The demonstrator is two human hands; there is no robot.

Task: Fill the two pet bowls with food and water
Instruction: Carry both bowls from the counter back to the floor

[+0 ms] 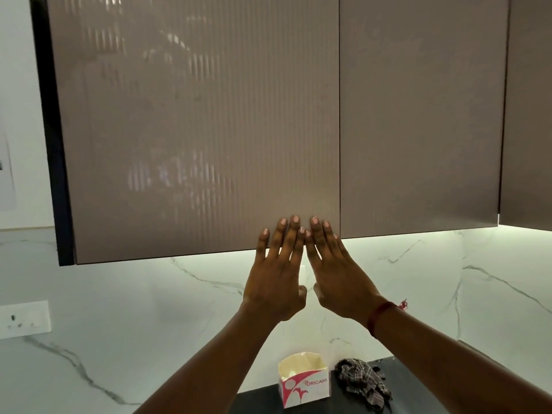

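Both my hands are raised side by side against the lower edge of a ribbed taupe wall-cabinet door (pixel 203 130). My left hand (pixel 276 270) has straight fingers spread flat on the door's bottom right corner. My right hand (pixel 334 270) lies beside it, fingers straight, fingertips on the same door close to the seam with the neighbouring door (pixel 418 115). Both doors look closed. Neither hand holds anything. No pet bowls, food or water are in view.
Below the cabinet runs a lit white marble backsplash (pixel 149 309). On the dark countertop (pixel 260 398) stand a white "Origami" tissue box (pixel 304 380) and a crumpled checked cloth (pixel 363 380). A switch plate (pixel 25 319) sits on the wall at left.
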